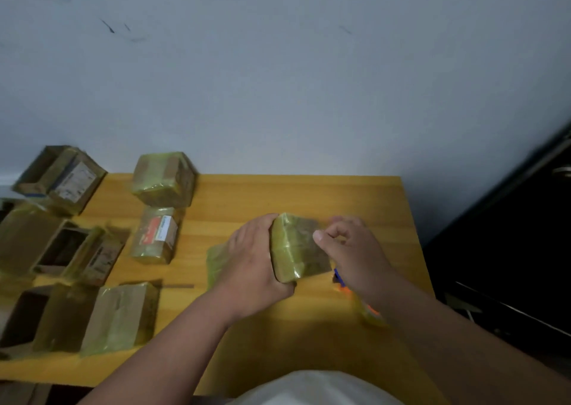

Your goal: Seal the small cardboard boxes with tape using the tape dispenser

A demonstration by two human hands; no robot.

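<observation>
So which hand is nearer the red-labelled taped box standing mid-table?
Left. The left hand grips the tape-wrapped cardboard box just right of the red-labelled box; the right hand is farther right, beyond the held box.

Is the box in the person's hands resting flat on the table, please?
No, the left hand holds the box tilted above the table.

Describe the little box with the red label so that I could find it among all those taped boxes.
Start at the yellow wooden table against the pale wall. Just left of its middle, two small tape-wrapped cardboard boxes sit one behind the other; take the nearer one, the small cardboard box with a red and white label, left of the person's left hand. The plain taped box behind it shows no red label.
</observation>
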